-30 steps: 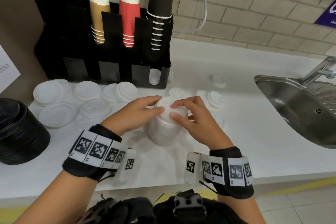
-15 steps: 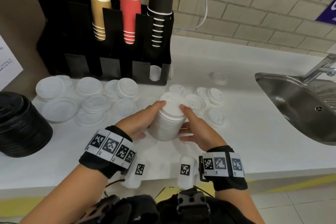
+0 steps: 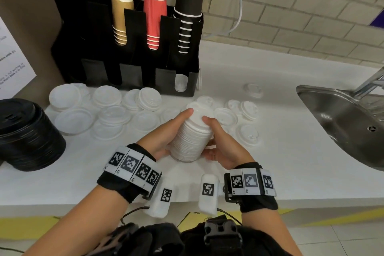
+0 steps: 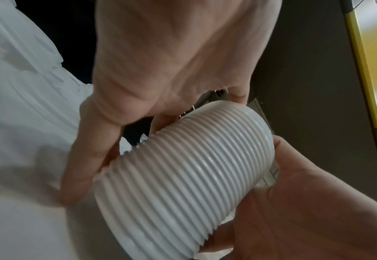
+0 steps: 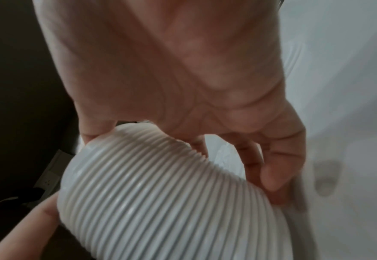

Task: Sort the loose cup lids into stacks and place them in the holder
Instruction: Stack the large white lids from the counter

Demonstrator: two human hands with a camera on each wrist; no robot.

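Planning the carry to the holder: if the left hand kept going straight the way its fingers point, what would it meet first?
The left hand points up-right; past the lid stack it grips, the loose lids come first, though depth is unclear.

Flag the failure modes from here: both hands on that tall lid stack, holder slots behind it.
1. The white lid stack is tall, tilted and held only by side pressure from the left hand and right hand; it could buckle or shed lids.
2. Loose lids lie between it and the holder; a low carry may scatter them.
3. The holder's front slots look narrow, so the stack may catch on entry.
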